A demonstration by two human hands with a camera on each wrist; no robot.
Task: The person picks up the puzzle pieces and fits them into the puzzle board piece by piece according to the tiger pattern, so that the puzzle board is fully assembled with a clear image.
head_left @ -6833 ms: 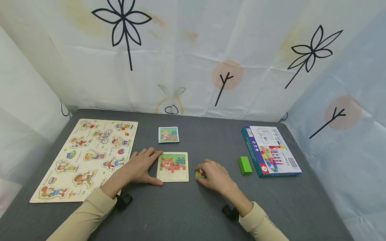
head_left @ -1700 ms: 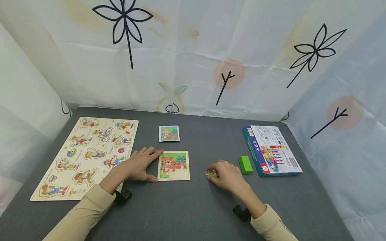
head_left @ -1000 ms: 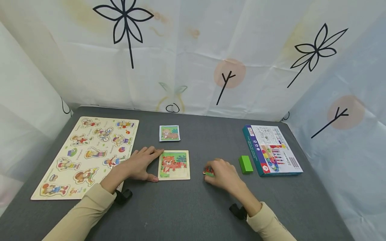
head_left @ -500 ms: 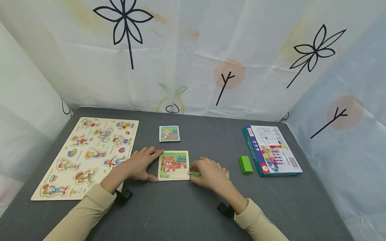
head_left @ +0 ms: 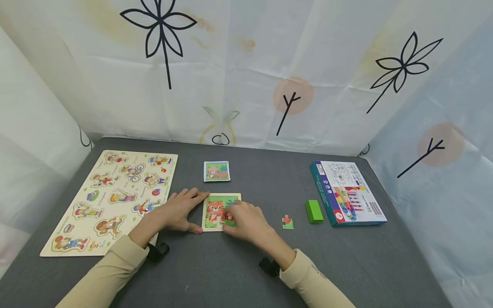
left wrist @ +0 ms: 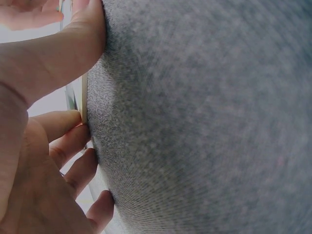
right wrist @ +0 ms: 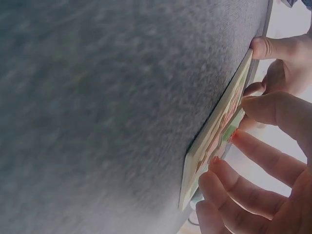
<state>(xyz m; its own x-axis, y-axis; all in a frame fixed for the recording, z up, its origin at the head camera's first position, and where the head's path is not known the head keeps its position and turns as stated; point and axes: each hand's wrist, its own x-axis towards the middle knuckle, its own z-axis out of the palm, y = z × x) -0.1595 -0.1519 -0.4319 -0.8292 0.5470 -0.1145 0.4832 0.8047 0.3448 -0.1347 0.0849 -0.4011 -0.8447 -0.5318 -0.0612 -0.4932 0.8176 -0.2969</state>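
A small wooden jigsaw puzzle board [head_left: 212, 229] with a red tiger picture lies in front of me, its lower right part covered by a hand. My left hand [head_left: 179, 213] rests at the board's left side, fingers spread, touching the upper left corner and thumb at the lower left. My right hand [head_left: 247, 222] pinches a green and red jigsaw piece [head_left: 229, 219] over the board's right half. In the right wrist view that piece [right wrist: 229, 130] is tilted above the board between thumb and fingers. Another jigsaw piece [head_left: 287, 222], red and green, lies on the table to the right.
A picture card [head_left: 216, 171] lies behind the puzzle board. To the left is a large cream board with figures [head_left: 121, 196]. A green block [head_left: 314, 211] and a flat printed box [head_left: 348, 192] lie on the right of the grey table [head_left: 215, 273]. White curtains stand behind.
My right hand has carried one jigsaw piece leftward over the puzzle board, leaving another on the table. Earlier, the board gained a piece at its lower left. My left hand stays at the board's side.
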